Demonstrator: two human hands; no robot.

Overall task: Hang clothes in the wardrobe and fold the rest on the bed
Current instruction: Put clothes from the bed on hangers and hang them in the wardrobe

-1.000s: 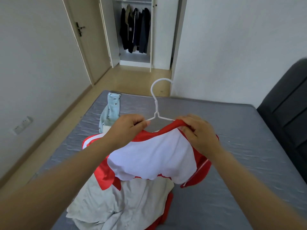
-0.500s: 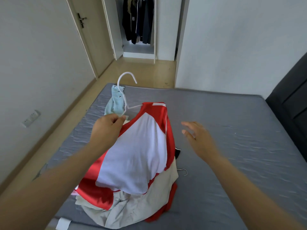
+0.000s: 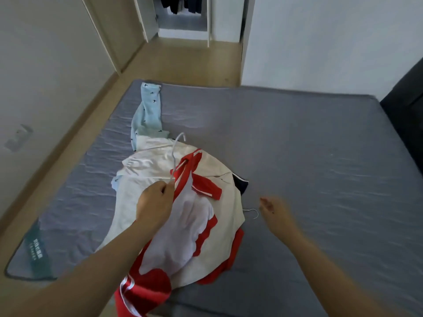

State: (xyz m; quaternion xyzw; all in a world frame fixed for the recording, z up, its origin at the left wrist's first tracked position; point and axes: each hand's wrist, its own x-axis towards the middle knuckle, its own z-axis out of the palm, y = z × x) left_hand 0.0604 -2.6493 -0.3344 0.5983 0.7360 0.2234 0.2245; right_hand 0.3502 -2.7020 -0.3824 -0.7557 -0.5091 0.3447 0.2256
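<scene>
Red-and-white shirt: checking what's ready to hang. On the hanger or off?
On: the white wire hanger runs into the collar of the red-and-white shirt; the left hand grips the hanger.

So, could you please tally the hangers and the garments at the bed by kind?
Hangers: 2 (white hanger held by the left hand; second hanger on the bed)
Garments: 4 (red and white shirt, cream garment, light blue garment, dark garment)
Total: 6; a red edge under the cream garment may be another.
</scene>
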